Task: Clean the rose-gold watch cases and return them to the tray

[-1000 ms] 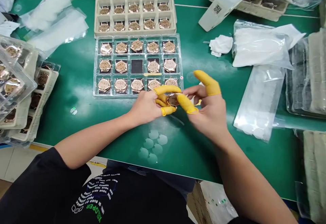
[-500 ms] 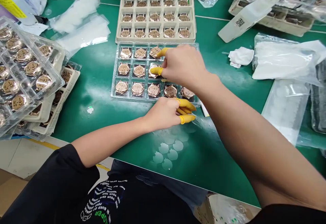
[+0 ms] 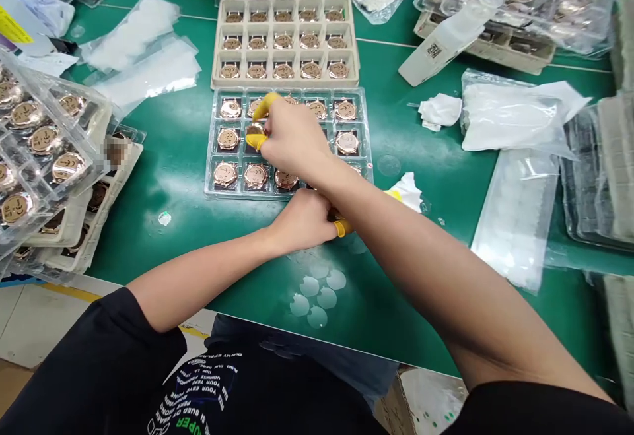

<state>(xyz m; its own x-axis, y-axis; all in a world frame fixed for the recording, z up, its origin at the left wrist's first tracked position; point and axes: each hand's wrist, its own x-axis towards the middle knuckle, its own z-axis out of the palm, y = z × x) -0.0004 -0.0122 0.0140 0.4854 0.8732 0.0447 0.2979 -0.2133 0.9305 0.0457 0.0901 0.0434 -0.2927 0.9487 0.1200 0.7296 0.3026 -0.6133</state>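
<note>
Green workbench mat [image 3: 148, 224] seen from above, with a person's black T-shirt [image 3: 89, 369] at the lower edge. Stacked clear trays of watch cases [image 3: 44, 138] lie at far left, and plastic bags of white material [image 3: 515, 115] at right. At centre, a pulp tray [image 3: 284, 80] of watch cases sits directly behind a clear blister tray [image 3: 209, 158], which has three rows of cells. Round film discs [image 3: 317, 296] lie on the mat in front of the clear tray.

Both arms enter from below and cross: the right forearm [image 3: 406, 243] runs diagonally up and to the left, passing over the left wrist area. The left hand [image 3: 302, 222] lies just in front of the clear tray's near edge. Its fingers are hidden behind the right forearm, so its grip cannot be told (one yellow cot [image 3: 341, 227] shows beyond it).

The right hand [image 3: 294, 141], the nearer of the two, is above the tray's left half, its fingers pinched together. A rose-gold watch case [image 3: 255, 130] sits between its yellow finger cots [image 3: 262, 106], at the fingertips' far left end, over the second cell of the middle row (whether it is lifted clear of that cell cannot be told). The case lies up and to the left of the right palm, in line with the forearm's long axis.
</note>
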